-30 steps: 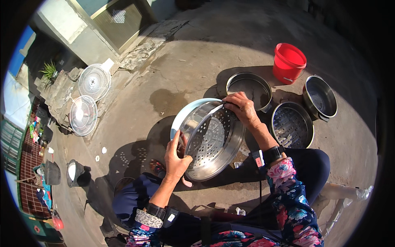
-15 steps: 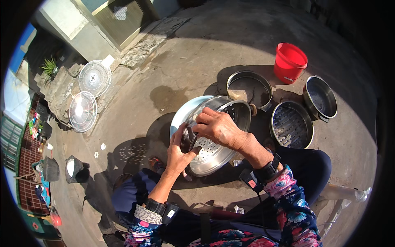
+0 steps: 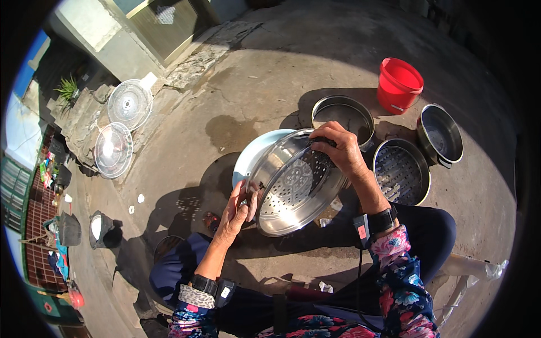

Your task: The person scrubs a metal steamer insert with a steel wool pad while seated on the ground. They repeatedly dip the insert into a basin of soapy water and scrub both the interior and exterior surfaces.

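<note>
A shiny steel steamer basket [image 3: 276, 213] with a perforated bottom is held tilted in front of me, above a pale blue basin [image 3: 243, 163]. My left hand [image 3: 232, 217] grips its left side, thumb on the near side, where a handle seems partly hidden. At the upper rim, my right hand [image 3: 341, 147] is closed on a dark pad-like thing [image 3: 323, 141], pressed against the steel; its exact kind is hard to make out. The basin's right part is hidden behind the basket.
To the right stand a steel ring-shaped pan [image 3: 369, 115], a perforated steamer tray [image 3: 426, 186], a deep steel pot [image 3: 459, 143] and a red bucket [image 3: 394, 93]. Two fan grilles [image 3: 112, 149] lean on rubble at left. A black bucket [image 3: 100, 239] stands nearer.
The basket has turned and shows more of its inside. My right hand has moved right and up to its upper rim; my left hand has shifted slightly down and left along its side.
</note>
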A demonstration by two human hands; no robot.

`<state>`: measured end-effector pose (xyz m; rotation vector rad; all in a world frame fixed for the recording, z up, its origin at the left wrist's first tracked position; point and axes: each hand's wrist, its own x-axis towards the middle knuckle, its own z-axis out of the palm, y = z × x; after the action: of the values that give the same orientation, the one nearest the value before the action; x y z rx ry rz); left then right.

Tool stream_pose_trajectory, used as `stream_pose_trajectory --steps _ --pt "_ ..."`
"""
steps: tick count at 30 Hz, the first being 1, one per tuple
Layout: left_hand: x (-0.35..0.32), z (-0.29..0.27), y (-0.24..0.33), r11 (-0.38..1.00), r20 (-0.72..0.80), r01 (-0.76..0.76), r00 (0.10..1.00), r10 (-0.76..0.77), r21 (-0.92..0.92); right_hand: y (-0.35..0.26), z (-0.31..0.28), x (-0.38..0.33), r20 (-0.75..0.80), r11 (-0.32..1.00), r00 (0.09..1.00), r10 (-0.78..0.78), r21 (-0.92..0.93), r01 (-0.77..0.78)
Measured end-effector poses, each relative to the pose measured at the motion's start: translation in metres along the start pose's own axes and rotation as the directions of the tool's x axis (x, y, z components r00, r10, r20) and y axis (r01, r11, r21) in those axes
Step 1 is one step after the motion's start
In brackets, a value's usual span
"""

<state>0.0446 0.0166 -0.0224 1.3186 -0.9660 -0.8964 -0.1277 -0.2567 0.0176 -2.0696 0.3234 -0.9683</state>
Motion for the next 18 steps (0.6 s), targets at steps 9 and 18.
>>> stream_pose_trajectory --steps 9,18 --pt "0.000 0.019 -0.018 0.552 0.019 -0.225 0.935 0.354 0.803 0.006 -0.002 0.002 -0.009 0.999 0.999 0.038 0.026 -0.038" --pt "0.006 0.020 -0.014 0.490 0.013 -0.248 0.901 0.434 0.836 -0.026 0.022 -0.002 0.057 0.974 0.977 -0.203 -0.092 0.208"
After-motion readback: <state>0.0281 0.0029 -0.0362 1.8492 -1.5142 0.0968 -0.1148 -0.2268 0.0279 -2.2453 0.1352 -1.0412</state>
